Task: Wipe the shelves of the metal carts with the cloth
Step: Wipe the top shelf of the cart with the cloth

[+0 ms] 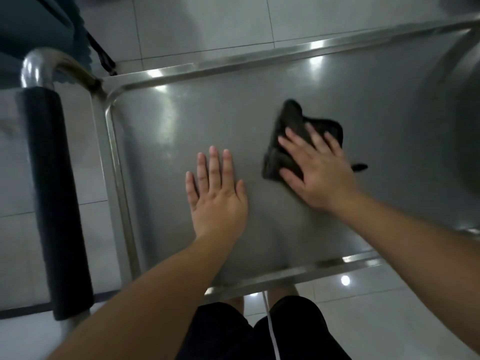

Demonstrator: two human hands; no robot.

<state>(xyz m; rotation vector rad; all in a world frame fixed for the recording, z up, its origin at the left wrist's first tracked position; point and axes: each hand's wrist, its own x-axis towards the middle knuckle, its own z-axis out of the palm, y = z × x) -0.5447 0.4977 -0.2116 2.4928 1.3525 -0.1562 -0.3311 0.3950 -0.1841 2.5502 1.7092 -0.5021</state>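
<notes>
Right hand (318, 172) lies flat, fingers straight and spread, pressing down on a dark cloth (293, 141). Cloth is crumpled, sticking out past the fingertips and off the thumb side; a small dark tail shows on the little-finger side. Left hand (217, 196) rests palm down just beside it, fingers straight and close together, holding nothing, touching bare metal. Both hands sit on the top shelf (181, 126) of a metal cart, raised rim all round. Beyond the left hand, past the rim, a handle with a black grip (55, 203). Right of the right hand, a large round metal basin (465, 126), only partly in view. Tiled floor (207, 24) around. Person's dark shorts (233, 333) below the near rim.
</notes>
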